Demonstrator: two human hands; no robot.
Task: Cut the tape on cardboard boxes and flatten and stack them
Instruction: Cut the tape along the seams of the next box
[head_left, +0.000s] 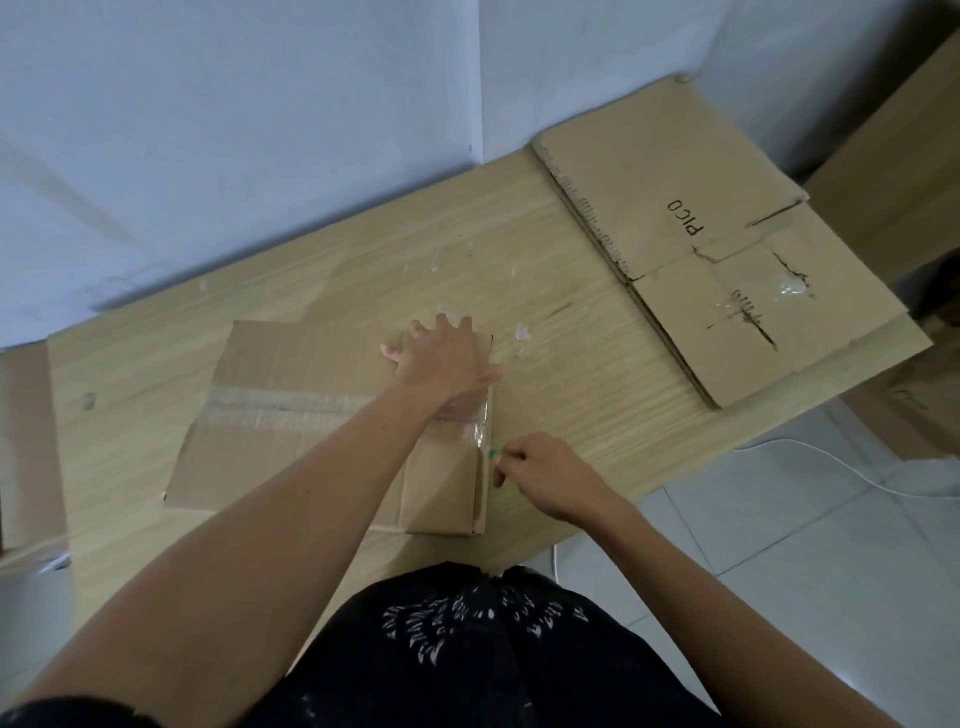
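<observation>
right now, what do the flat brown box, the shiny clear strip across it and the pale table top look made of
flat brown box: matte corrugated cardboard, by its creased folds.
shiny clear strip: likely glossy plastic packing tape, crinkled, glinting.
pale table top: smooth straight wood grain; laminate or wood, unclear.

Plain home room: wooden table, tiled floor, bare walls.
</observation>
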